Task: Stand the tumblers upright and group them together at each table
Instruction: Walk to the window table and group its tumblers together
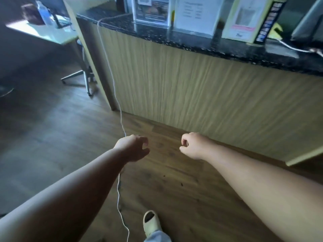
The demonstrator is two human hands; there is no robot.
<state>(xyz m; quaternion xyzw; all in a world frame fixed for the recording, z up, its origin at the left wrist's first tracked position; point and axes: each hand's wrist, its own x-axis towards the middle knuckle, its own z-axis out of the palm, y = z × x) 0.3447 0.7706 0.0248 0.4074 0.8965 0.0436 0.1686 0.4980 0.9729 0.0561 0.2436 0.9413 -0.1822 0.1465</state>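
Head view shows our cream slipper [150,222] on the wood-plank floor [52,137], a thin white cable [120,198] beside it. Our left hand [133,147] and right hand [192,145] hang loosely curled, holding nothing. Beyond stands a wood-grain counter [201,88] topped in speckled dark stone; we see no tumblers.
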